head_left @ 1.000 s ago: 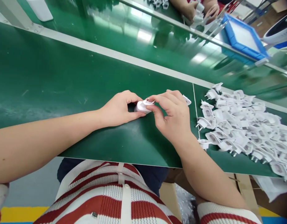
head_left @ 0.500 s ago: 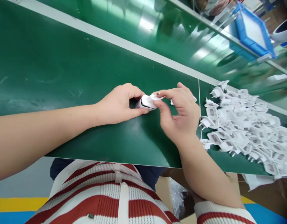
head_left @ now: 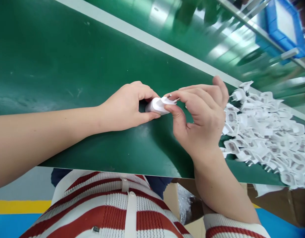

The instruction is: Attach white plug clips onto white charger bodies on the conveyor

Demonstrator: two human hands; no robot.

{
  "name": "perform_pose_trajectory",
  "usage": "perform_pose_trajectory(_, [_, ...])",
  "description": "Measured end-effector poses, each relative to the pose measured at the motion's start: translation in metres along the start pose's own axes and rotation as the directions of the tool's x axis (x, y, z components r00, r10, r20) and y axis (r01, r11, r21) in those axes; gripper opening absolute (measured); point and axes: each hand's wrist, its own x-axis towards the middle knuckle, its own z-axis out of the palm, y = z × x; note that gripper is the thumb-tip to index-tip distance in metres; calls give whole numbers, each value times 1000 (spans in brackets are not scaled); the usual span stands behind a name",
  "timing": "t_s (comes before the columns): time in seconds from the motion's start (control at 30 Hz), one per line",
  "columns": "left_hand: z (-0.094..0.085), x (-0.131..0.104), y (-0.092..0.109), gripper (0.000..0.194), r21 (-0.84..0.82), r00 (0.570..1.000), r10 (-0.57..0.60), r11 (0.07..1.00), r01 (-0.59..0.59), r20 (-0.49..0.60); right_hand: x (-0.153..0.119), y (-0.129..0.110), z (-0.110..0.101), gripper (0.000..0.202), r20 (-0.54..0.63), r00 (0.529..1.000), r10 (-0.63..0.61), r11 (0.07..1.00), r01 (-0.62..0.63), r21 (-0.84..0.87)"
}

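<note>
A white charger body [head_left: 154, 106] lies between the thumb and fingers of my left hand [head_left: 129, 107], above the green table. On its right end sits a white plug piece [head_left: 164, 103] with two metal pins pointing right. My right hand [head_left: 200, 115] pinches this plug piece between thumb and index finger, its other fingers stretched out to the right. Body and plug piece touch, with no dark gap visible between them. Part of the body is hidden by my left fingers.
Many white plug pieces [head_left: 266, 132] are heaped on the green table [head_left: 68, 66] at the right. Behind a metal rail, a blue tray [head_left: 278, 29] stands at the upper right. A cardboard box [head_left: 171, 198] with clear plastic is below the table edge.
The dark gap between charger body and plug piece has closed. My right hand's outer fingers have spread further right. The view has shifted slightly.
</note>
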Motion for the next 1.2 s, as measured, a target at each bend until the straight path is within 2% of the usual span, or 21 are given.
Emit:
perform_pose_trajectory(0.1, [0,0,1,32,-17,1000,-14,1000,14,5,0,1,2,10,-28,999,-19,1000,19,9])
perform_pose_trajectory(0.3, [0,0,2,28,-60,999,-39,997,40,11,0,-1,2,8,-52,996,-74,993,68,-101])
perform_pose_trajectory(0.47, [0,0,2,23,-89,999,-34,995,35,8,3,2,-2,7,-9,996,-84,989,82,-122])
perform_pose_trajectory(0.6, [0,1,1,21,-87,1000,-10,996,10,4,6,3,-6,13,74,995,-62,988,72,-137])
perform_pose_trajectory(0.8, [1,0,2,15,-127,999,-53,990,52,-6,7,5,-4,12,49,998,-40,998,42,-41])
perform_pose_trajectory(0.97, [0,0,1,19,-110,999,-32,993,33,11,4,11,2,10,76,997,18,992,-27,122])
perform_pose_trajectory(1.07, [0,1,-2,24,-52,1000,19,999,-18,12,3,12,1,9,4,1000,-19,991,18,132])
perform_pose_trajectory(1.2, [1,0,-5,31,7,996,91,996,-91,-24,1,12,-2,10,-115,993,22,993,-9,119])
